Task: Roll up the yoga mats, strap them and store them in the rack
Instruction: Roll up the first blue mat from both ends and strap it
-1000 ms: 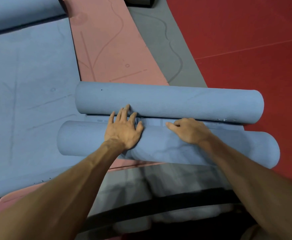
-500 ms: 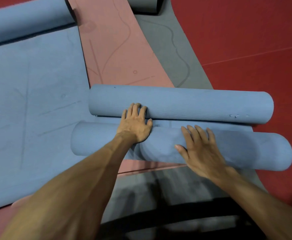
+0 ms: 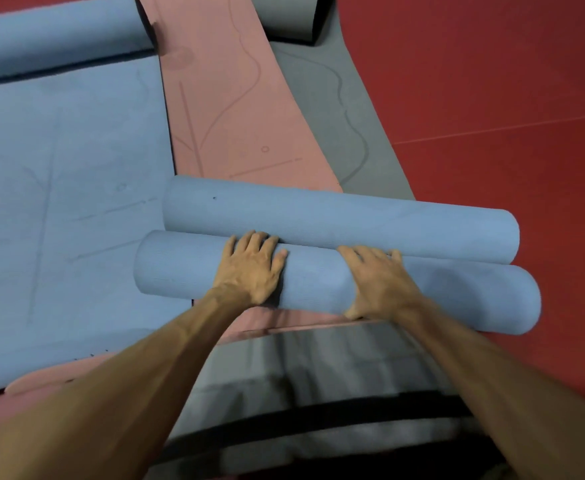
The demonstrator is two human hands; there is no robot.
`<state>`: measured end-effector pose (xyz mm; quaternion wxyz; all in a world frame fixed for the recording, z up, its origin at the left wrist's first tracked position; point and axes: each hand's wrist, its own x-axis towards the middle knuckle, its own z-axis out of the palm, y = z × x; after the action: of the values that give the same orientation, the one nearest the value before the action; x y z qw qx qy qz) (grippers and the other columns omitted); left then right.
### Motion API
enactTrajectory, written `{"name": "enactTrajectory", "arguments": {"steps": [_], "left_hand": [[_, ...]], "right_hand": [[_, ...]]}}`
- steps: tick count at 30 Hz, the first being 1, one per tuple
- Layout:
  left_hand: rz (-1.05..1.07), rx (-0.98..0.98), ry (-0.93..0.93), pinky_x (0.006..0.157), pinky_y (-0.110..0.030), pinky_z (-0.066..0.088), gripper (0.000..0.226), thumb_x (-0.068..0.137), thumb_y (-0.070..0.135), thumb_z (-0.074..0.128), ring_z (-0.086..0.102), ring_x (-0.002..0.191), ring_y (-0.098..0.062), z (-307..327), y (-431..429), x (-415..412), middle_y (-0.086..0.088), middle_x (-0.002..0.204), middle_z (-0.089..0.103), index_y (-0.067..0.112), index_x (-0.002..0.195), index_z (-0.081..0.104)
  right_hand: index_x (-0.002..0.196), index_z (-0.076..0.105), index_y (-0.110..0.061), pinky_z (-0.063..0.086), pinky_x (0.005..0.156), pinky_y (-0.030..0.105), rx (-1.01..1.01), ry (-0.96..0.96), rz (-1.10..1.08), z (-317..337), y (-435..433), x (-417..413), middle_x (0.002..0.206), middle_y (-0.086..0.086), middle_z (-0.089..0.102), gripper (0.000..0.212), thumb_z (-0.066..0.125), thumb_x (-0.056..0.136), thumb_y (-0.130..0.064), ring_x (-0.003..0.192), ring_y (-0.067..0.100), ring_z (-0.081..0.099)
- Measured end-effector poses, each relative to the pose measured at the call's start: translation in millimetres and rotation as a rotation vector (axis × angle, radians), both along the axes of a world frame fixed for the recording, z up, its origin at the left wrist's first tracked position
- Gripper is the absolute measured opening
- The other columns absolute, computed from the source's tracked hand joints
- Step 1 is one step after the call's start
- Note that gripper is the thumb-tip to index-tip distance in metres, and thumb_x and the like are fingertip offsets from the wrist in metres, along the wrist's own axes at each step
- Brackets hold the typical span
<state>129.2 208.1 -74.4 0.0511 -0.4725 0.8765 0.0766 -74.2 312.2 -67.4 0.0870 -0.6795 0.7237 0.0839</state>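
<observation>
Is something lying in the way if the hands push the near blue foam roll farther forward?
Yes: the far blue foam roll lies against the near blue foam roll. The left hand and right hand rest on the near one.

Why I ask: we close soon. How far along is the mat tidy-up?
Done: the far blue roll looks rolled up. In hand: the left hand and right hand press on the near blue roll. Left: the pink mat, grey mat and wide blue mat lie mostly flat; no strap on either roll, no rack in view.
</observation>
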Motion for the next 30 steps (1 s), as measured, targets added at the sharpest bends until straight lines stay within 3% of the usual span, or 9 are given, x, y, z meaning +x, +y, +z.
{"name": "enactTrajectory", "arguments": {"steps": [3, 10, 13, 17, 23, 26, 28, 30], "left_hand": [[0.02, 0.066, -0.01, 0.118, -0.04, 0.005, 0.053, 0.101, 0.046, 0.019, 0.015, 0.145, -0.019, 1.3, 10.3, 4.9, 0.002, 0.155, 0.027, 0.022, 0.148, 0.027], [0.016, 0.124, -0.024, 0.118, -0.041, 0.007, 0.059, 0.1, 0.051, 0.019, 0.014, 0.145, -0.022, 14.0, 60.2, 22.4, 0.0, 0.156, 0.024, 0.019, 0.148, 0.025], [-0.01, 0.135, -0.029, 0.117, -0.04, 0.007, 0.061, 0.099, 0.053, 0.017, 0.015, 0.144, -0.022, 17.4, 77.4, 30.7, -0.001, 0.155, 0.026, 0.017, 0.148, 0.026], [-0.075, 0.072, -0.032, 0.116, -0.038, 0.012, 0.085, 0.082, 0.063, -0.004, 0.023, 0.141, -0.021, 23.8, 82.2, 39.0, 0.0, 0.151, 0.033, 0.019, 0.144, 0.033], [-0.084, 0.161, -0.096, 0.119, -0.042, 0.005, 0.078, 0.09, 0.064, 0.002, 0.012, 0.146, -0.023, 16.1, 104.8, 46.5, -0.001, 0.158, 0.019, 0.019, 0.15, 0.02], [-0.069, 0.142, -0.104, 0.119, -0.042, 0.005, 0.094, 0.075, 0.065, -0.014, 0.012, 0.146, -0.023, 10.8, 106.5, 45.8, -0.001, 0.158, 0.018, 0.019, 0.15, 0.02], [-0.065, 0.138, -0.09, 0.119, -0.041, 0.005, 0.089, 0.079, 0.064, -0.009, 0.012, 0.146, -0.022, 11.1, 100.9, 42.5, -0.001, 0.157, 0.02, 0.019, 0.15, 0.021], [-0.063, 0.116, -0.081, 0.118, -0.04, 0.004, 0.091, 0.077, 0.064, -0.012, 0.011, 0.146, -0.021, 10.8, 99.1, 40.2, 0.0, 0.157, 0.021, 0.021, 0.149, 0.022]], "right_hand": [[0.143, 0.029, -0.023, 0.03, 0.091, 0.039, 0.019, -0.052, 0.001, 4.7, 3.4, 1.4, 0.13, -0.001, 0.048, 0.108, 0.079, 0.051, -0.053, 0.12, 0.021, 0.046], [0.145, 0.028, -0.024, 0.03, 0.09, 0.039, 0.101, -0.096, 0.028, 11.3, 31.8, 6.4, 0.134, -0.003, 0.047, 0.112, 0.082, 0.051, -0.053, 0.124, 0.02, 0.044], [0.145, 0.028, -0.023, 0.033, 0.094, 0.04, 0.153, -0.097, 0.029, 16.4, 46.3, 12.5, 0.136, -0.002, 0.047, 0.112, 0.082, 0.052, -0.055, 0.124, 0.022, 0.046], [0.144, 0.031, -0.024, 0.035, 0.097, 0.04, 0.151, -0.156, -0.001, 26.6, 64.1, 19.0, 0.133, -0.002, 0.05, 0.111, 0.082, 0.051, -0.058, 0.121, 0.022, 0.049], [0.15, 0.02, -0.024, 0.024, 0.109, 0.037, 0.189, -0.129, -0.017, 14.5, 93.9, 30.9, 0.146, -0.003, 0.037, 0.118, 0.078, 0.055, -0.064, 0.132, 0.019, 0.037], [0.15, 0.02, -0.025, 0.021, 0.111, 0.036, 0.184, -0.131, 0.001, 4.9, 94.6, 29.1, 0.146, -0.004, 0.035, 0.122, 0.061, 0.051, -0.085, 0.133, 0.019, 0.034], [0.15, 0.023, -0.027, 0.023, 0.112, 0.038, 0.181, -0.219, -0.066, 3.6, 88.4, 25.3, 0.147, -0.004, 0.038, 0.124, 0.031, 0.049, -0.099, 0.134, 0.019, 0.035], [0.149, 0.027, -0.028, 0.025, 0.112, 0.039, 0.14, -0.287, -0.151, 0.9, 83.3, 25.4, 0.147, -0.004, 0.041, 0.11, 0.012, 0.062, -0.093, 0.135, 0.018, 0.037]]}}
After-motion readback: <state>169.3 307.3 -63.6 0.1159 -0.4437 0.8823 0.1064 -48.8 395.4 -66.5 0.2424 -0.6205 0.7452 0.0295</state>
